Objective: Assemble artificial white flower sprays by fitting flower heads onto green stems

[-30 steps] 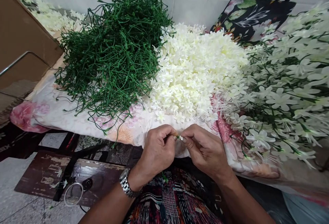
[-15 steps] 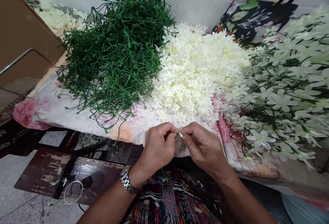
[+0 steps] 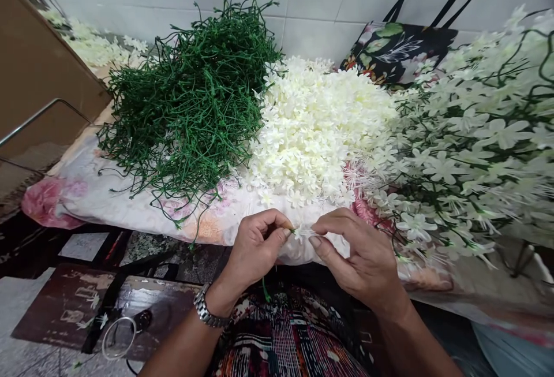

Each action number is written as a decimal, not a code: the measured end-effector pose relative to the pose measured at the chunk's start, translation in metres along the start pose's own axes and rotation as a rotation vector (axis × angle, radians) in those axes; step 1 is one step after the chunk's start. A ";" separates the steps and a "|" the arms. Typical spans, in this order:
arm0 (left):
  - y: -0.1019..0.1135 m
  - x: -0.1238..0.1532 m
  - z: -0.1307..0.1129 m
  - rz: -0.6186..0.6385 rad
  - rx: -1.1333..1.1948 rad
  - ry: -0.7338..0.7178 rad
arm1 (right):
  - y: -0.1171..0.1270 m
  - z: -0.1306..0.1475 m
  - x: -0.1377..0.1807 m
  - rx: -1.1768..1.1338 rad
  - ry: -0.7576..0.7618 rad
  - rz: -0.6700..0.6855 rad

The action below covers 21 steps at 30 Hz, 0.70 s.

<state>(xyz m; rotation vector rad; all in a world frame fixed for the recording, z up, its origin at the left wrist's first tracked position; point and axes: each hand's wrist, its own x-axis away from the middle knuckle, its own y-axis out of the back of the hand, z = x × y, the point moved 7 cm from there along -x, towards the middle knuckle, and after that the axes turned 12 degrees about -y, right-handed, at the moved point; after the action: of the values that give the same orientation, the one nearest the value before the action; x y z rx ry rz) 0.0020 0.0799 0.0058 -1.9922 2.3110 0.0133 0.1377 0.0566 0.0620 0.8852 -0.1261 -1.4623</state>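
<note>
My left hand (image 3: 262,244) pinches a green plastic stem between thumb and index finger. A white artificial flower (image 3: 299,231) sits at the stem's tip, just past those fingertips. The stem's lower end (image 3: 266,290) hangs out below the left hand. My right hand (image 3: 357,253) faces it, thumb and index finger closed at the flower's fine white threads. Behind the hands lies a heap of loose white blossoms (image 3: 307,129). To its left rises a tangled pile of green stems (image 3: 190,100). Finished-looking white flower sprays (image 3: 467,157) are massed on the right.
A floral cloth (image 3: 130,206) covers the work surface. A cardboard box (image 3: 43,65) stands at left, a black floral bag (image 3: 402,48) by the tiled wall. Below left is a dark wooden bench (image 3: 52,302) with a clear round container (image 3: 119,338) near it.
The hands have drawn a little apart, the right one moving rightward. The flower between them now shows its petals and threads, where before only a small white bit was visible. The view has shifted slightly.
</note>
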 end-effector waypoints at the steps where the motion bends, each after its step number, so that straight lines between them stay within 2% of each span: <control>1: 0.000 0.000 0.000 0.004 -0.011 -0.014 | -0.001 0.002 0.000 0.013 0.027 -0.004; 15: -0.011 -0.003 -0.009 0.092 -0.201 -0.207 | -0.013 0.000 0.001 0.124 0.086 0.048; 21: -0.013 -0.005 -0.014 0.110 -0.336 -0.330 | -0.017 -0.001 -0.001 0.122 0.076 0.150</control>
<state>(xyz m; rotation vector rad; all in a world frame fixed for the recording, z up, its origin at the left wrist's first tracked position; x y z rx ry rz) 0.0146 0.0815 0.0210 -1.8144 2.3084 0.7241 0.1249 0.0608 0.0519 1.0076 -0.2217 -1.2902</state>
